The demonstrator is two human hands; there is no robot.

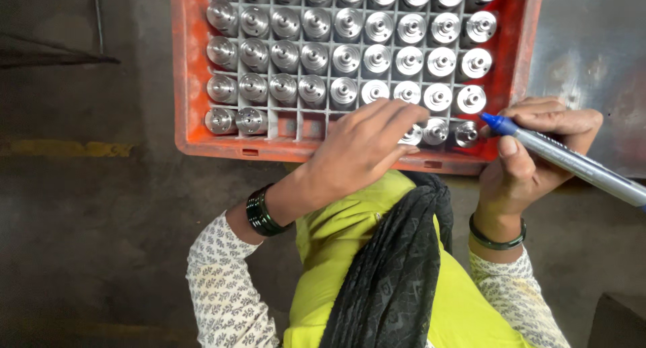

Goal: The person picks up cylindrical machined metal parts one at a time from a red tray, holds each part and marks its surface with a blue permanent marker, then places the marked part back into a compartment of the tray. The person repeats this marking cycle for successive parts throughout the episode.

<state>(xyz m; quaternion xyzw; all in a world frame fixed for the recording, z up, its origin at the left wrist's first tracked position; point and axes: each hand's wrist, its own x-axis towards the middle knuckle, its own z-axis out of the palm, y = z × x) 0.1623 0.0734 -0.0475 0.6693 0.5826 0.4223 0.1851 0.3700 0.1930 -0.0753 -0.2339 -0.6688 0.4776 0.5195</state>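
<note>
Orange crate (192, 86) of shiny metal cylinders (314, 57) in a grid, left hand (363, 146) reaching over its front row, fingers (397, 116) spread atop the parts, right hand (531, 153) beside the crate's corner, fingers pinching a blue-tipped marker (572, 163)

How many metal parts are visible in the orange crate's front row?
5 metal parts: two at the left end, three at the right end near the marker tip. The left hand covers cells between them, so more may be hidden.
</note>
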